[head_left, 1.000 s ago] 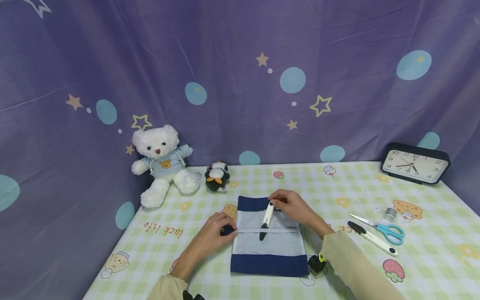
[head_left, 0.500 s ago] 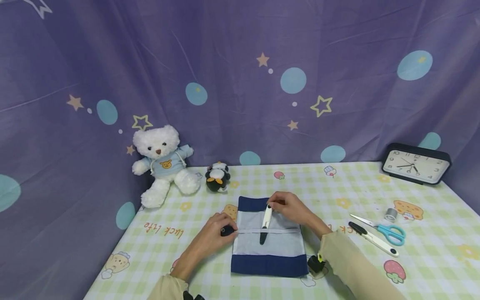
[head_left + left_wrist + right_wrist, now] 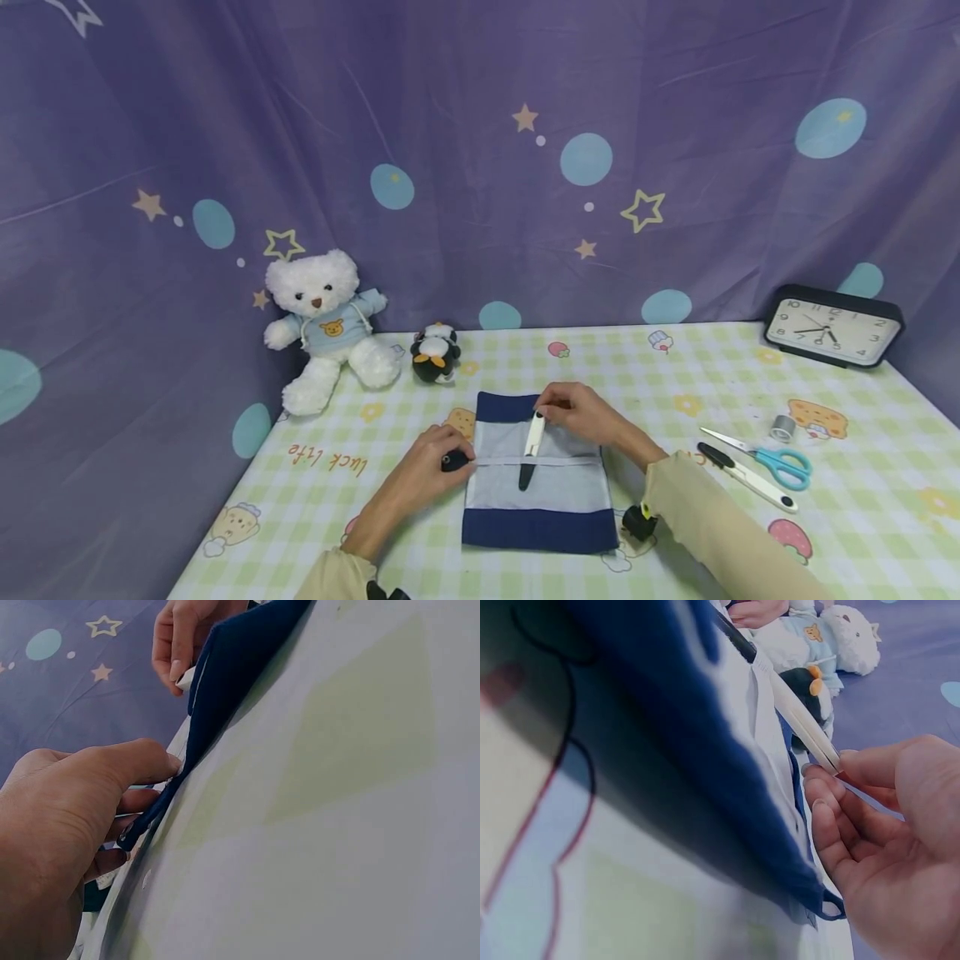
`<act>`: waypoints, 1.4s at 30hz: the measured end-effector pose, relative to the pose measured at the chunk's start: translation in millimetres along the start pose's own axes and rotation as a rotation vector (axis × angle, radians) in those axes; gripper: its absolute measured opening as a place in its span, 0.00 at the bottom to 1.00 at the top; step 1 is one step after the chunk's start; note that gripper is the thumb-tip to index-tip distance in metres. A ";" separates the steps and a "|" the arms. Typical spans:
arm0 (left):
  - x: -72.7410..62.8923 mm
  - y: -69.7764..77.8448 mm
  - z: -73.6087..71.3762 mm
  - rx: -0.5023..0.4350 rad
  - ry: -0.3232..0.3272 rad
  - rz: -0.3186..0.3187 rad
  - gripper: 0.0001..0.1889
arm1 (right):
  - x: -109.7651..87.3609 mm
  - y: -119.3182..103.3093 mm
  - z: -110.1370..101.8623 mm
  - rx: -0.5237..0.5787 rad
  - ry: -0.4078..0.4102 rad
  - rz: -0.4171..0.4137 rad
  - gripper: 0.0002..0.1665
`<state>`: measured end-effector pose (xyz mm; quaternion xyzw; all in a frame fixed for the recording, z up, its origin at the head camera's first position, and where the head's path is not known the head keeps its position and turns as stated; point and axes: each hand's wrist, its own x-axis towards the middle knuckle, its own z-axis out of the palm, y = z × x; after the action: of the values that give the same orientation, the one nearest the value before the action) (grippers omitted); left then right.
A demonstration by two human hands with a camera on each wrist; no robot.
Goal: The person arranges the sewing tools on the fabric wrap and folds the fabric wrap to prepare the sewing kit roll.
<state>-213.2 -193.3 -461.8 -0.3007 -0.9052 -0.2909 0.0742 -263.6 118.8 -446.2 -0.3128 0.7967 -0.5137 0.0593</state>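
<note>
A grey cloth pouch (image 3: 495, 487) with navy ends lies flat and unrolled, a pale elastic band (image 3: 577, 461) across its middle. Under that band passes a slim white tool (image 3: 535, 433) with a dark tip pointing toward the person; its exact kind is unclear. My right hand (image 3: 581, 412) pinches the tool's far end between thumb and fingers, seen closely in the right wrist view, where the white handle (image 3: 806, 724) shows. At the pouch's left edge, my left hand (image 3: 431, 467) pinches a navy tab (image 3: 142, 821) between thumb and fingers.
To the right lie teal-handled scissors (image 3: 783, 467), a similar black-and-white tool (image 3: 757, 485) and a small grey roll of tape (image 3: 782, 428). A clock (image 3: 834, 329) stands at the back right. A white teddy bear (image 3: 326, 329) and a penguin toy (image 3: 434, 354) sit at the back left.
The white tool has slid slightly toward the person under the band, with my right hand following a little. My left hand stays at the pouch's left edge.
</note>
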 end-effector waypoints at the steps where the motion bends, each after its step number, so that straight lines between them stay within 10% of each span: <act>1: 0.0 -0.1 0.0 0.000 0.000 -0.001 0.05 | 0.4 0.0 0.0 -0.005 -0.001 -0.002 0.09; 42: -0.3 -2.4 1.8 0.000 0.020 0.040 0.05 | 1.2 -0.6 12.7 -0.098 -0.067 0.022 0.11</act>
<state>-214.3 -194.0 -464.6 -0.3160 -0.8981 -0.2926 0.0890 -259.0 108.0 -451.3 -0.3235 0.8218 -0.4627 0.0763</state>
